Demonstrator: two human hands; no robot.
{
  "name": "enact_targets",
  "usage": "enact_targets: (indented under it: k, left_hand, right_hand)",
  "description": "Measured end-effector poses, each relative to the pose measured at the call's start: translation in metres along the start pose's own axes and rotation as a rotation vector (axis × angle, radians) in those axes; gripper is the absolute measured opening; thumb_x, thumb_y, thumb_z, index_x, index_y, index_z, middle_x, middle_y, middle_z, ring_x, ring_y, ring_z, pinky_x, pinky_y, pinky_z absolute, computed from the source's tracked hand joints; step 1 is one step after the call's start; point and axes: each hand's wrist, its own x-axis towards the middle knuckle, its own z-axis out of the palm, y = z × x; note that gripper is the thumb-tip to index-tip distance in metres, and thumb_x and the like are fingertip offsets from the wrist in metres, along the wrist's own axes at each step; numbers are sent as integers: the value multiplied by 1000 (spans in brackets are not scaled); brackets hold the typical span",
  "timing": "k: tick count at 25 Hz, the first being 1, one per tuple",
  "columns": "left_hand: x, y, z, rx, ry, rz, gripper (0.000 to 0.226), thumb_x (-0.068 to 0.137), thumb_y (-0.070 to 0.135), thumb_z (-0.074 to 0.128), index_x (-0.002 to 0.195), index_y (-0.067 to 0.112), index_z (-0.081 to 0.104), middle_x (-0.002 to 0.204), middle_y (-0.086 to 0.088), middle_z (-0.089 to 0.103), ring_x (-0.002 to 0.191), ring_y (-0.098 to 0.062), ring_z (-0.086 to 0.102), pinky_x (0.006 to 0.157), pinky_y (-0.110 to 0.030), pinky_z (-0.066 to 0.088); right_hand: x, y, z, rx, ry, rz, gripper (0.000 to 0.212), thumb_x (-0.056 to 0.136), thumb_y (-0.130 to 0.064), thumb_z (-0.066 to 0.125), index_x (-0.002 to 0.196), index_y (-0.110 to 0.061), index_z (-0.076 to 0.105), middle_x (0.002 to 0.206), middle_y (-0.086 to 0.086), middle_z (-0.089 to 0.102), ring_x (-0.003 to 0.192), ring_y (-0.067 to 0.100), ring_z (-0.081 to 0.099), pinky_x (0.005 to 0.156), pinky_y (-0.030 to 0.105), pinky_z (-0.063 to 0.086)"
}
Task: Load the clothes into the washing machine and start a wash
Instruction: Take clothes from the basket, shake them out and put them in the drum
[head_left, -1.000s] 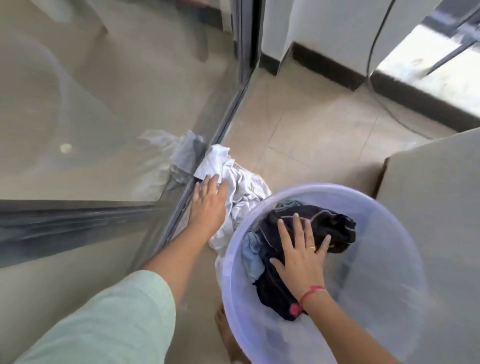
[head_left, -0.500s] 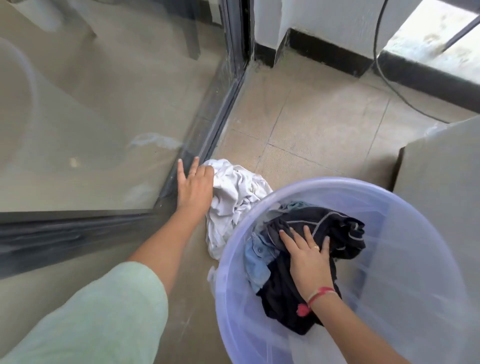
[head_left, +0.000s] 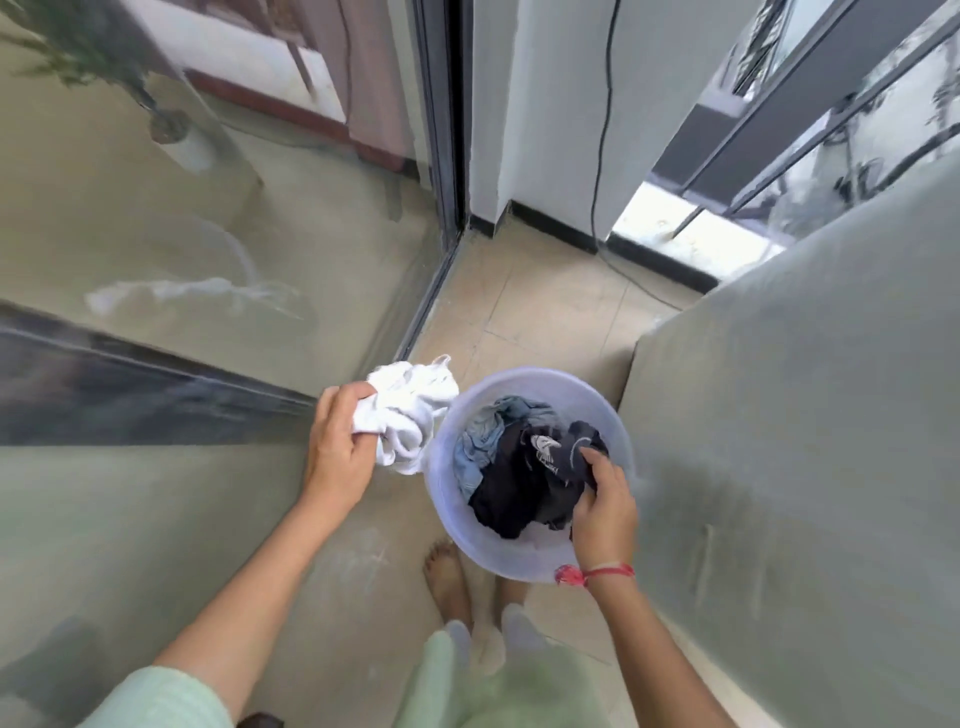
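left hand (head_left: 340, 444) grips white cloth (head_left: 410, 410); right hand (head_left: 605, 506) grips dark clothes (head_left: 524, 483) in tub (head_left: 519, 564).

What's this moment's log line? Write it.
left hand grips white clothes | right hand grips dark clothes in basin | blue clothes in basin

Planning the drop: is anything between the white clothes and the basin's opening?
Nothing visible. The left hand holds the crumpled white clothes beside the open translucent lilac plastic basin; inside, the right hand grips dark clothes.
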Motion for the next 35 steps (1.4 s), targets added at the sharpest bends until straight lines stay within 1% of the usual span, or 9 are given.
enact_targets:
  k: [5, 7, 10, 14, 18, 21, 26, 30, 35]
  left_hand:
    - [-14, 117, -87, -88, 95, 84, 41, 74, 24, 38, 100, -3, 56, 113, -16, 49, 102, -10, 46, 93, -13, 33]
    - [-14, 150, -107, -194, 101, 102, 39, 73, 26, 37, 93, -1, 58, 111, -13, 56, 102, -14, 50, 92, -23, 39]
    - [-19, 191, -124, -453, 65, 125, 39, 71, 28, 38, 69, -7, 54, 74, -27, 59, 74, -33, 57, 70, -43, 46]
    - [-26, 242, -141, -531, 21, 250, 26, 69, 19, 36, 51, 0, 33, 51, -23, 37, 48, -36, 32, 46, -48, 31]
    - [-30, 291, -157, -300, -44, 525, 18, 71, 19, 34, 53, 19, 29, 50, -1, 31, 47, -18, 28, 46, -34, 26]
    - [-40, 320, -156, 45, -169, 762, 23, 68, 35, 35, 63, 23, 53, 63, 6, 48, 57, -15, 47, 52, -31, 39]
    - [-54, 392, -144, 27, -12, 981, 58, 66, 75, 48, 79, 21, 65, 73, 18, 45, 59, 6, 44, 52, -19, 41]
    - [-76, 454, -101, 166, 112, 945, 59, 60, 80, 56, 77, 24, 64, 74, 11, 55, 57, -3, 45, 52, -20, 43]
    - [-96, 525, -36, 130, 59, 904, 48, 60, 66, 72, 79, 22, 67, 73, 13, 49, 61, -7, 49, 54, -19, 36]
  right_hand:
    - [-30, -103, -125, -72, 206, -170, 50, 77, 7, 48, 116, -21, 61, 110, 5, 61, 95, 31, 60, 77, 36, 46]
    - [-41, -143, -169, -4, 301, -272, 49, 77, 7, 47, 115, -20, 61, 109, 3, 62, 93, 26, 60, 77, 33, 45]
    - [-59, -189, -229, 196, 338, -488, 48, 75, 10, 44, 112, -13, 63, 104, -2, 63, 96, 17, 59, 85, 23, 44]
    - [-76, -228, -287, 254, 341, -573, 57, 76, 15, 45, 124, -12, 57, 117, 2, 59, 106, 7, 52, 93, 6, 37]
    - [-89, -261, -337, 403, 328, -450, 63, 81, 12, 46, 140, -11, 43, 134, 5, 50, 119, 7, 44, 100, 6, 29]
    - [-104, -288, -383, 713, 327, -372, 68, 85, 7, 49, 147, -11, 29, 145, 4, 37, 129, 13, 39, 107, 23, 35]
    - [-122, -308, -457, 1133, 430, -533, 55, 69, -7, 53, 120, -20, 39, 106, 3, 46, 83, 3, 55, 75, 19, 47]
    - [-122, -298, -491, 1267, 436, -619, 56, 58, -22, 58, 108, -25, 33, 117, 4, 30, 103, 18, 37, 78, 28, 43]
    - [-118, -256, -566, 1248, 415, -846, 80, 65, -21, 68, 139, -15, 37, 146, 15, 33, 127, 25, 43, 105, 45, 41]
